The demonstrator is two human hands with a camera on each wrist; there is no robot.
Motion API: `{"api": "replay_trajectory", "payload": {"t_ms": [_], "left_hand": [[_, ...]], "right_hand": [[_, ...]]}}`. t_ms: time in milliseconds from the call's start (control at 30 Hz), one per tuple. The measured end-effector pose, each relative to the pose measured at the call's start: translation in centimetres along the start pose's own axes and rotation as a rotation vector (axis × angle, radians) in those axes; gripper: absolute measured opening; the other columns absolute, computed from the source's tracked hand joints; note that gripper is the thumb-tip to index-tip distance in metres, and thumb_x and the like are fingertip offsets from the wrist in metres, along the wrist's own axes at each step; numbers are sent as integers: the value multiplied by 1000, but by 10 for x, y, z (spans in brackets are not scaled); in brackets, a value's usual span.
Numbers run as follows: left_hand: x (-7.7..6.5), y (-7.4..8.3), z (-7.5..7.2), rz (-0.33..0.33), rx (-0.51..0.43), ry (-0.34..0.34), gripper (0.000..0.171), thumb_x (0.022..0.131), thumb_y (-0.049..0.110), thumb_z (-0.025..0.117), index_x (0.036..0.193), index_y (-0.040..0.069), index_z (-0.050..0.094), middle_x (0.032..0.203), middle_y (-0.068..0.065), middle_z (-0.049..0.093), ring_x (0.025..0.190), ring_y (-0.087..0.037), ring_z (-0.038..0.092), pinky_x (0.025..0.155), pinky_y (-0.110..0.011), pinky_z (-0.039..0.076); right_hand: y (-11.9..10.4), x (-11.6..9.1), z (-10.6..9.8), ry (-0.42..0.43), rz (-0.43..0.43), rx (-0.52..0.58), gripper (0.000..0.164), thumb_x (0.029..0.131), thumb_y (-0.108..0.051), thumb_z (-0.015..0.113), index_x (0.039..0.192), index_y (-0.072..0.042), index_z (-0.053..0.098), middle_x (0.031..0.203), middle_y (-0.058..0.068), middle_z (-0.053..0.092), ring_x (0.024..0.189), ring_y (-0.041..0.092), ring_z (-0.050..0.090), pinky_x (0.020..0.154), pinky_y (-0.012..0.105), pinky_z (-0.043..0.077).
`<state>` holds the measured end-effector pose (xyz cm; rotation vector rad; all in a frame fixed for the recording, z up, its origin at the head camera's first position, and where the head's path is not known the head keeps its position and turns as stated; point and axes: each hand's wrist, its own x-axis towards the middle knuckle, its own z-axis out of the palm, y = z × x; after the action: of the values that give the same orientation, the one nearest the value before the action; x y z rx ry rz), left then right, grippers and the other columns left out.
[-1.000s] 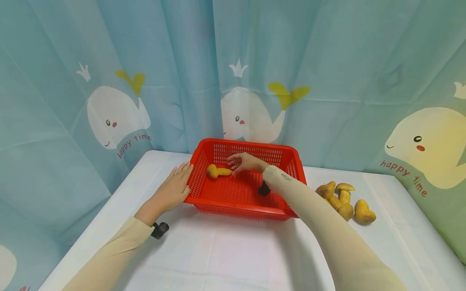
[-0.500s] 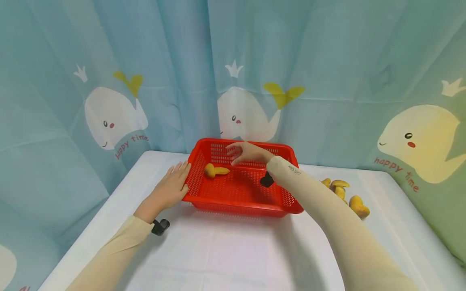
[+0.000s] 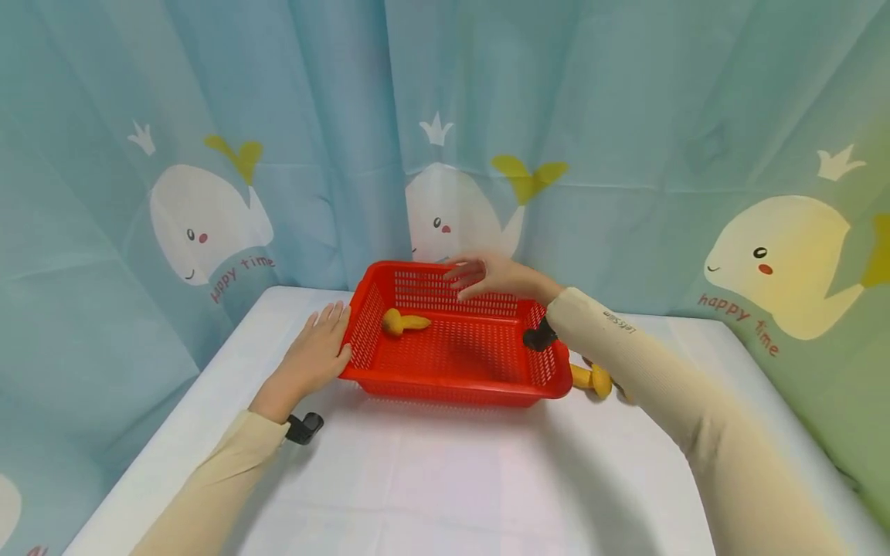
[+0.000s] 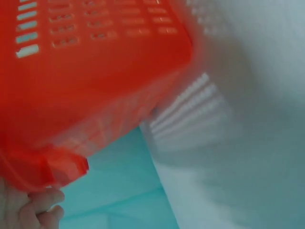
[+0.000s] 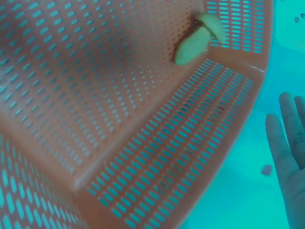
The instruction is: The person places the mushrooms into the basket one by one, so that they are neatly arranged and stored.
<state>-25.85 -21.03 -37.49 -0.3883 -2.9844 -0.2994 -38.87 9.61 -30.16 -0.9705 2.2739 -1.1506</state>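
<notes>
A red plastic basket [image 3: 452, 390] with slotted walls stands on the table. Inside, near its left wall, lies one yellow mushroom [image 3: 405, 322]; the right wrist view shows the same mushroom [image 5: 194, 44] in a far corner. My left hand [image 3: 313, 351] rests against the basket's left rim, fingers straight; in the left wrist view its fingertips [image 4: 45, 207] are right at the rim. Above the back of the basket hovers my right hand [image 3: 497, 276], fingers loosely spread and holding nothing. More yellow mushrooms [image 3: 592, 380] lie to the basket's right, mostly hidden behind the right sleeve.
A white cloth covers the table [image 3: 431, 479]. Behind it and along both sides hangs a blue-green curtain [image 3: 626, 116] printed with whales, close to the basket's back edge. A black wrist camera [image 3: 304, 427] sits under each forearm.
My right hand has risen from beside the mushroom in the basket and moved back and right. Its forearm now covers most of the loose mushrooms. The left hand stays at the rim.
</notes>
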Motion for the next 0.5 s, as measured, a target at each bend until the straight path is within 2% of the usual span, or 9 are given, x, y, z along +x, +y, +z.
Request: {"api": "replay_trajectory", "payload": {"t_ms": [167, 300, 500], "left_hand": [[1, 7, 4, -12, 26, 36, 63, 93, 20, 44, 143, -11, 24, 151, -29, 23, 141, -44, 20, 117, -56, 13], [0, 10, 9, -25, 31, 52, 63, 93, 21, 45, 142, -13, 25, 150, -29, 24, 141, -43, 20, 117, -56, 14], [0, 10, 11, -33, 3, 28, 65, 94, 22, 42, 144, -13, 20, 152, -29, 21, 142, -44, 17, 117, -56, 12]], "right_hand": [[-5, -24, -11, 6, -27, 43, 62, 85, -12, 67, 142, -12, 41, 140, 18, 48, 124, 33, 52, 97, 38, 50], [-9, -45, -16, 8, -40, 62, 63, 85, -11, 67, 143, -12, 40, 142, 17, 47, 126, 32, 51, 98, 39, 50], [-10, -77, -22, 26, -16, 41, 65, 84, -14, 68, 142, -10, 39, 141, 16, 47, 128, 30, 49, 100, 40, 48]]}}
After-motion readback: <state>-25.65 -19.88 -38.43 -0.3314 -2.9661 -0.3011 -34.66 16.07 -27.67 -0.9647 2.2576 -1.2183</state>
